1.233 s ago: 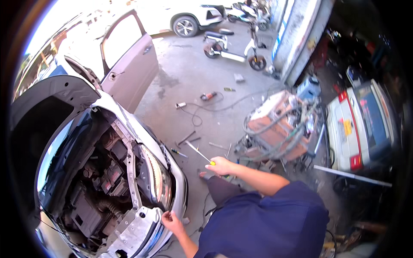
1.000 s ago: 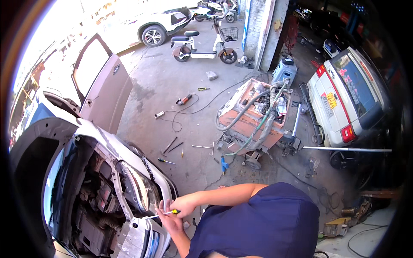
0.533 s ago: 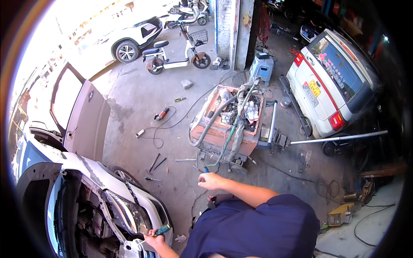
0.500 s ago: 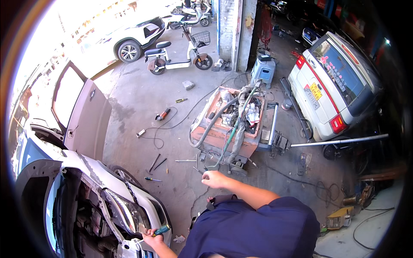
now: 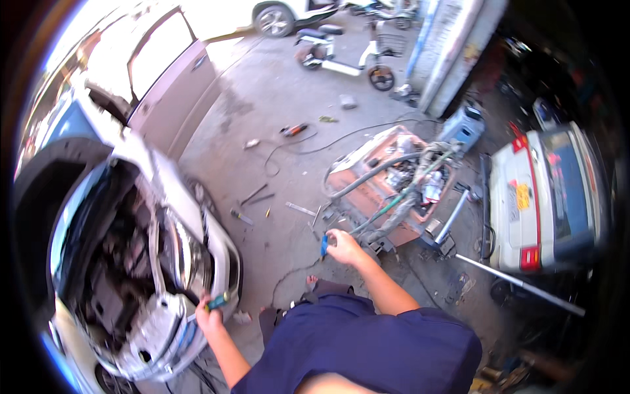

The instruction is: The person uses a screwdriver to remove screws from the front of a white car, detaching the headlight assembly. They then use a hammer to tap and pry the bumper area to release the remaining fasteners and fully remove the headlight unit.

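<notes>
Two hand-held tools beside an open-bonneted car (image 5: 224, 253).
Left hand (image 5: 208, 316): fingers closed round a green-handled tool (image 5: 217, 301), near left, by the car's front. Right hand (image 5: 342, 247): fingers closed on a blue tool (image 5: 324, 245), farther right, near an orange-brown cart (image 5: 349, 182).

The screwdriver (image 5: 217, 301) has a dark teal-green handle; the small tool (image 5: 324, 245) is bright blue. The shirt (image 5: 367, 348) is plain navy, the cart (image 5: 351, 184) salmon-orange, its hose (image 5: 391, 208) green. The white van (image 5: 502, 223) carries a red stripe (image 5: 535, 197). The grinder (image 5: 293, 130) is orange and black, the floor (image 5: 282, 92) grey with darker blotches.
</notes>
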`<state>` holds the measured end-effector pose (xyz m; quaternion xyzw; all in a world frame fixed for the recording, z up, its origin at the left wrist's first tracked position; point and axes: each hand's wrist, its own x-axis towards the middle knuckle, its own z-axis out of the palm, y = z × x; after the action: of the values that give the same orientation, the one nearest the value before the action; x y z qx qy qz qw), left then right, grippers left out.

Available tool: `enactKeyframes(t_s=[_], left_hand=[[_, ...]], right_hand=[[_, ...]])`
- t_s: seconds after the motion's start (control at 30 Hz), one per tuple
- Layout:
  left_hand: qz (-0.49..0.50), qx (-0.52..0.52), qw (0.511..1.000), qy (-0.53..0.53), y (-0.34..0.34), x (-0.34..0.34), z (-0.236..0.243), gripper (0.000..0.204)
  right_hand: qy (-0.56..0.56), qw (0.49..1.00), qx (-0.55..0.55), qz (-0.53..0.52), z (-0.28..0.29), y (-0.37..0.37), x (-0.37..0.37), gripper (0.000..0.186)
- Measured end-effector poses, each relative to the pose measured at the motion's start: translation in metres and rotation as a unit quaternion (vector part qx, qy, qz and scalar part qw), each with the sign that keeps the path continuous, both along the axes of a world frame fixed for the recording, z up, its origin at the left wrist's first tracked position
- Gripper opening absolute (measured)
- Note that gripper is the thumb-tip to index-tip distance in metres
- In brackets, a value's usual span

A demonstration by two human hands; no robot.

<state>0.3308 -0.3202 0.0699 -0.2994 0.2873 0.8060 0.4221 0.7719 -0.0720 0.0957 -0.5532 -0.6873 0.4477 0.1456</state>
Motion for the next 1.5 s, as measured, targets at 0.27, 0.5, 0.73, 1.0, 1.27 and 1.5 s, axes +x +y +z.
enactKeyframes(t_s=[0.27, 0.5, 0.73, 1.0, 1.27, 1.5], left_hand=[[-0.131, 0.003, 0.972, 0.196, 0.067, 0.115, 0.051, 0.022], [-0.14, -0.059, 0.935, 0.319, 0.064, 0.08, 0.065, 0.025], [0.085, 0.044, 0.974, 0.205, 0.023, -0.103, -0.021, 0.047], [-0.102, -0.461, 0.763, 0.442, 0.064, -0.229, -0.122, 0.033], [0.016, -0.337, 0.846, 0.412, 0.09, -0.252, -0.131, 0.017], [-0.093, -0.467, 0.808, 0.346, 0.091, -0.256, -0.106, 0.024]], right_hand=[[0.26, 0.858, -0.303, 0.324, 0.044, -0.03, -0.164, 0.046], [-0.037, 0.851, -0.243, 0.464, 0.074, -0.061, -0.27, 0.033], [-0.043, 0.922, -0.132, 0.363, 0.04, -0.046, -0.344, 0.034], [0.027, 0.963, -0.167, 0.207, 0.015, 0.004, -0.424, 0.018], [0.071, 0.961, -0.147, 0.225, -0.027, 0.075, -0.521, 0.025], [0.016, 0.877, 0.181, 0.445, -0.024, 0.164, -0.71, 0.039]])
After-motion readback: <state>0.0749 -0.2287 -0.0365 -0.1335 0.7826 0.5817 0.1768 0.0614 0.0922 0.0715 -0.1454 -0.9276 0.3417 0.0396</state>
